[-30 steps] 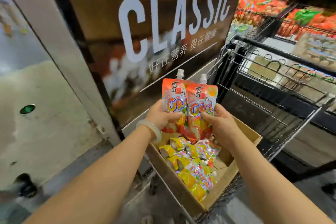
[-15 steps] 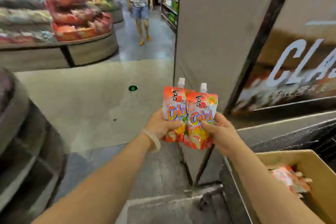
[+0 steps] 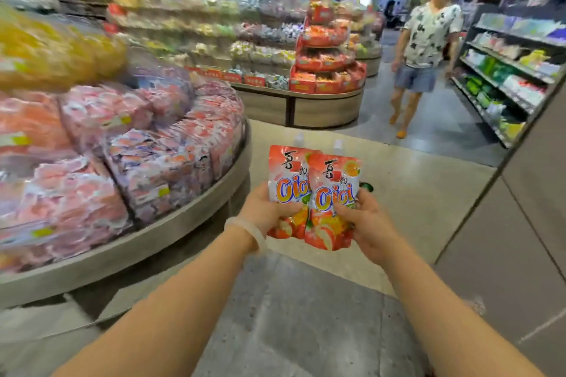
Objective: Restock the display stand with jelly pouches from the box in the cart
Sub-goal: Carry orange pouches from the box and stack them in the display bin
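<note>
I hold two orange "Cici" jelly pouches upright in front of me, side by side and overlapping. My left hand (image 3: 269,211) grips the left jelly pouch (image 3: 286,174) at its lower half. My right hand (image 3: 364,223) grips the right jelly pouch (image 3: 333,180), which lies in front of the left one. Their white caps point up. The round display stand (image 3: 171,232) sits to my left, its tier packed with pink and orange jelly packs (image 3: 147,144). The box and the cart are out of view.
A person (image 3: 425,49) in a patterned shirt and shorts walks up the aisle at the right. Shelves of goods (image 3: 505,76) line the right side, next to a grey pillar wall (image 3: 526,223). Another round stand (image 3: 324,70) stands farther back. Open floor lies ahead.
My view has swung left, away from the cart and the box, to the round display stand. Both hands have kept the same hold on the two pouches throughout.
</note>
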Demonstrator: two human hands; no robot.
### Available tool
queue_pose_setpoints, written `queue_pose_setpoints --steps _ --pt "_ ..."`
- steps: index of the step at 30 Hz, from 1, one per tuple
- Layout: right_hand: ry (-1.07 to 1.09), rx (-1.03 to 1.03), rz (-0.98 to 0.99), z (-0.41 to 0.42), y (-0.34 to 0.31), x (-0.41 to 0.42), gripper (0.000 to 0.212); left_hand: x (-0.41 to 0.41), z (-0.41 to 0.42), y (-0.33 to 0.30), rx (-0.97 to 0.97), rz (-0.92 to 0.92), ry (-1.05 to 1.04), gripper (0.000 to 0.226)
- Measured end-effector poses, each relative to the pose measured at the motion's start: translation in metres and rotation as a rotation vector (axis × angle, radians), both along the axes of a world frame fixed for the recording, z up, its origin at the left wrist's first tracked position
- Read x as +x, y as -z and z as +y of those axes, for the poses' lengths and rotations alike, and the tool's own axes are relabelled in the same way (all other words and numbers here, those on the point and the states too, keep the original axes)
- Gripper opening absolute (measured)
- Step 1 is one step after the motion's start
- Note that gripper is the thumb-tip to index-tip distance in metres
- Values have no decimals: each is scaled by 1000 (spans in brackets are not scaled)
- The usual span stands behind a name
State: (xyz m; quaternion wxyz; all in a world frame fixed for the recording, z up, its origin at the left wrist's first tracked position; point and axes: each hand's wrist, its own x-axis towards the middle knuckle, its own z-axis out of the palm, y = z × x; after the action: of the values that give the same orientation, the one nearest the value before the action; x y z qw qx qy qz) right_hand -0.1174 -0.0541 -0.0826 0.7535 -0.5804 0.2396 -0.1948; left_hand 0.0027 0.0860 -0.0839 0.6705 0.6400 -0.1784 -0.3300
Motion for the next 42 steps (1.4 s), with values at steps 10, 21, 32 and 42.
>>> queue_pose_setpoints --steps 10,21,32,42 --pt "-452 9 -42 121 -11 195 27 120 156 -12 -27 -5 -472 40" --pt "-823 -68 -97 251 -16 408 30 256 289 -18 -40 -35 -846 35" --pt "-1033 -87 -36 444 26 524 30 333 459 9 -67 86 -1159 28" --pt "-764 -73 38 554 75 626 26 487 584 54 35 233 -1011 24"
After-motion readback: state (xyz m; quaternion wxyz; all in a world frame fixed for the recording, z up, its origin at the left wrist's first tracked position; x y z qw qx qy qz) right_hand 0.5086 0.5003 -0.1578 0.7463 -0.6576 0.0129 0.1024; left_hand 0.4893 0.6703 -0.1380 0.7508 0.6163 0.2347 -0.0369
